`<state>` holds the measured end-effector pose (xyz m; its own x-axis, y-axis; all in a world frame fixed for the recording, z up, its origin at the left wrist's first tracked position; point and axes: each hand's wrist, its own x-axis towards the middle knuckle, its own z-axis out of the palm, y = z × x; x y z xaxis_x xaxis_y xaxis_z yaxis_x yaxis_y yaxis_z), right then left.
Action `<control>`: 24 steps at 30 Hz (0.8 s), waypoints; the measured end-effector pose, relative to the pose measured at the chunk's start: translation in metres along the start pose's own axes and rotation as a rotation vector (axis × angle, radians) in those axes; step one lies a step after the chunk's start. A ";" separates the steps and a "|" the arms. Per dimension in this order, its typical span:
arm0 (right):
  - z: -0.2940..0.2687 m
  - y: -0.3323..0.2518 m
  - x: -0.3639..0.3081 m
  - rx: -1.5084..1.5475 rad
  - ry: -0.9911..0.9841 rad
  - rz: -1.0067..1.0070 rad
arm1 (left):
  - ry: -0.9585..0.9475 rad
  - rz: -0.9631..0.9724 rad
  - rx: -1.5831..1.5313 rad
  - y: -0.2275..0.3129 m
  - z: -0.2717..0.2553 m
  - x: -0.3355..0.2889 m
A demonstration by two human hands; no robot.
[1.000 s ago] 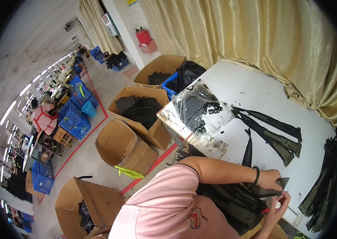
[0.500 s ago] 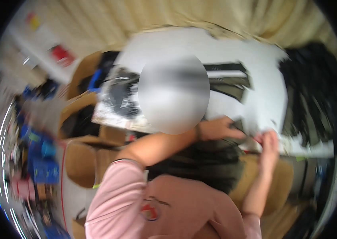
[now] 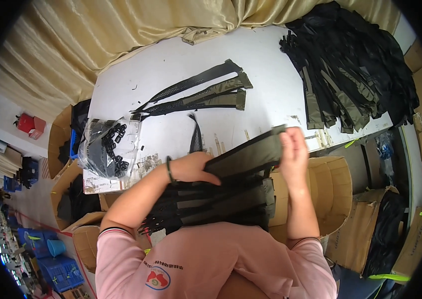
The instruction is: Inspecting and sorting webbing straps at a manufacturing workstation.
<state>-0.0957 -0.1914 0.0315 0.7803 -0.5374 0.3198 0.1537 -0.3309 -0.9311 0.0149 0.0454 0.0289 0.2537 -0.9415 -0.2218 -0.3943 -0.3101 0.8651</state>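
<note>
An olive and black fabric strip (image 3: 248, 158) is stretched between my hands at the table's near edge. My left hand (image 3: 194, 168) is closed on its left end, the thumb lying along the front. At the other end my right hand (image 3: 294, 149) pinches the strip's edge between thumb and fingers. A black mesh tail (image 3: 196, 133) lies on the table just beyond my left hand, perhaps part of the same strip. More such strips (image 3: 226, 203) lie in a stack below my hands, against my body. Farther off, several similar strips (image 3: 211, 92) are fanned out on the white table (image 3: 266, 55).
A clear plastic bag (image 3: 108, 147) with black buckles lies on the table's left end. A large heap of dark strips (image 3: 345, 74) covers the right end. Cardboard boxes (image 3: 328, 199) stand near the table's front edge, and a gold curtain (image 3: 136, 25) hangs behind it.
The view has turned right and become sharp. My hands, close together over a strip end before, are now farther apart with the strip drawn out between them.
</note>
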 end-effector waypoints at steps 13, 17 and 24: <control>-0.049 0.104 -0.113 -0.401 -0.196 0.250 | -0.121 -0.311 0.424 -0.074 -0.034 -0.051; -0.054 0.096 -0.108 -0.231 -0.129 0.410 | 0.609 -0.090 0.574 -0.121 -0.077 0.020; -0.067 0.072 -0.071 -0.261 -0.075 0.336 | 0.784 -0.480 0.812 -0.167 -0.108 0.089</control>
<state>-0.1806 -0.2285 -0.0466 0.8044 -0.5938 -0.0159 -0.2671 -0.3377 -0.9026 0.1992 0.0279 -0.0871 0.8773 -0.4614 0.1324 -0.4789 -0.8599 0.1765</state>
